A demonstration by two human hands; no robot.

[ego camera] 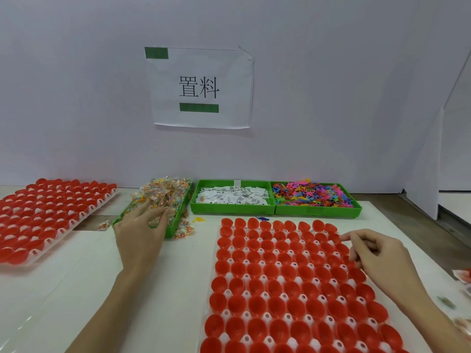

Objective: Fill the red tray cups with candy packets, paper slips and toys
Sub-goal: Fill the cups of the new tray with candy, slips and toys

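A tray of several empty red cups [288, 284] lies in front of me on the white table. Behind it stand three green bins: candy packets [165, 197] at the left, white paper slips [233, 198] in the middle, coloured plastic toys [314, 196] at the right. My left hand [141, 230] reaches into the near end of the candy bin, fingers spread and touching the packets. My right hand [374, 253] hovers over the tray's right edge with fingers loosely curled; nothing shows in it.
A second tray of red cups [48, 215] lies at the far left. Loose candy packets [184, 230] and a yellow toy [198, 219] lie on the table by the candy bin. A white wall with a paper sign [201, 87] stands behind the bins.
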